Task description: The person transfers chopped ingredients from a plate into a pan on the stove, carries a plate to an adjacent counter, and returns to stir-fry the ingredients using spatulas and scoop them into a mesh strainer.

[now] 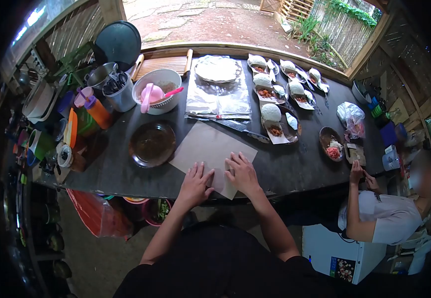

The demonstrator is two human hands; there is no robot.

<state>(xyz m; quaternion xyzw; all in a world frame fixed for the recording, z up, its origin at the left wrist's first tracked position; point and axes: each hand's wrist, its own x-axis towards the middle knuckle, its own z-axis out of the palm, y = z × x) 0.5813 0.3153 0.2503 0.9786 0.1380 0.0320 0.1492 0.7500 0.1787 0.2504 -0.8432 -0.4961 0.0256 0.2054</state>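
Observation:
A sheet of brown paper (pixel 210 146) lies turned cornerwise on the dark table (pixel 116 174), its near corner at the front edge. My left hand (pixel 195 186) rests on its left part with the fingers spread. On the right part lies my right hand (pixel 242 174), also flat with its fingers apart. Neither hand holds anything. Left of the paper sits a glossy brown plate (pixel 152 144). Beyond the paper is a stack of plastic-covered sheets (pixel 218 104) with white round pieces (pixel 219 68) on top.
Several plates with paper, rice mounds (pixel 271 112) and red-brown food stand at the back right. A white bowl (pixel 168 82) holds a pink scoop (pixel 151 94). Bottles and tubs crowd the left. At right, a co-worker (pixel 384 213) stands near a small plate of pink and white food (pixel 332 148).

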